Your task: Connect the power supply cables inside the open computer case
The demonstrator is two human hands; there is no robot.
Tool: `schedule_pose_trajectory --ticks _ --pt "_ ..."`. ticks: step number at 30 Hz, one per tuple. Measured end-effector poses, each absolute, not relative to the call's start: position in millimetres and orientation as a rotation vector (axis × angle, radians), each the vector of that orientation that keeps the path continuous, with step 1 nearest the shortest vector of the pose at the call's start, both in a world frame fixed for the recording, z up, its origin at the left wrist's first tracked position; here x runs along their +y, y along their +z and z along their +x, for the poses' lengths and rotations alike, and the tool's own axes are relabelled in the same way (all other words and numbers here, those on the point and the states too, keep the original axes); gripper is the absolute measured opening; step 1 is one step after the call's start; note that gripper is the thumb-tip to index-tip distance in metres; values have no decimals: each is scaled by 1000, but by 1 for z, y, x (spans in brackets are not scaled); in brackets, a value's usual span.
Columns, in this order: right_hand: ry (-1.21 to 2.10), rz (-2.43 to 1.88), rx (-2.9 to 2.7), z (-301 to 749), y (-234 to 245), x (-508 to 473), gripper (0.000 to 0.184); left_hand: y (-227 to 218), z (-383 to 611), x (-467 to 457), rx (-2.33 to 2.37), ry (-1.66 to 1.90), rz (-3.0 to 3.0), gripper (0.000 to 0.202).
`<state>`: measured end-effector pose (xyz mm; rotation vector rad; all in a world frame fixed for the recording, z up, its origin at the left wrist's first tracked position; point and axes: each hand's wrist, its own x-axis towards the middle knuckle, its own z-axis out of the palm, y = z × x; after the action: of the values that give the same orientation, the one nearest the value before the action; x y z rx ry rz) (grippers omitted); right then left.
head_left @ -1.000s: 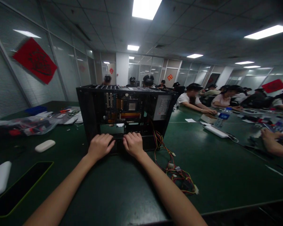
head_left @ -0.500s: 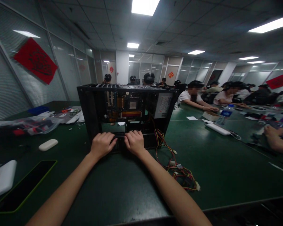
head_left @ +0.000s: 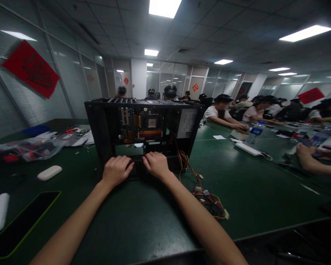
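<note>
A black computer case (head_left: 95, 138) stands upright on the green table with its open side towards me. Inside it are a motherboard (head_left: 131, 129) and, at the upper right, a power supply (head_left: 187, 123). My left hand (head_left: 116, 170) has its fingers curled over the case's lower front rail. Close beside it, my right hand (head_left: 156, 163) grips the same rail, its thumb side facing the left hand. Both hands' fingertips are hidden behind the rail. From the power supply, coloured cables (head_left: 186, 160) hang out and end in a bundle of connectors (head_left: 211, 204) on the table.
To the left lie a white rounded case (head_left: 49, 172), a phone with a green edge (head_left: 24, 224), a clear plastic bag (head_left: 30, 149) and scattered parts. A water bottle (head_left: 256, 132) and a white power strip (head_left: 246, 149) are on the right. Several people sit beyond.
The whole view has swung slightly right, so the surroundings appear further left. Both hands stay on the case's lower rail, and the case stands as before.
</note>
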<state>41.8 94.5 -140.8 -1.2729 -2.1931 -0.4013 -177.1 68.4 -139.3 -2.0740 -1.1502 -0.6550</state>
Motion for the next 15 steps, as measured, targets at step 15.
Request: schedule_pose_trajectory --ticks 15 --pt "664 -2020 -2259 101 -92 161 33 -132 -174 62 -1218 -649 -2127 32"
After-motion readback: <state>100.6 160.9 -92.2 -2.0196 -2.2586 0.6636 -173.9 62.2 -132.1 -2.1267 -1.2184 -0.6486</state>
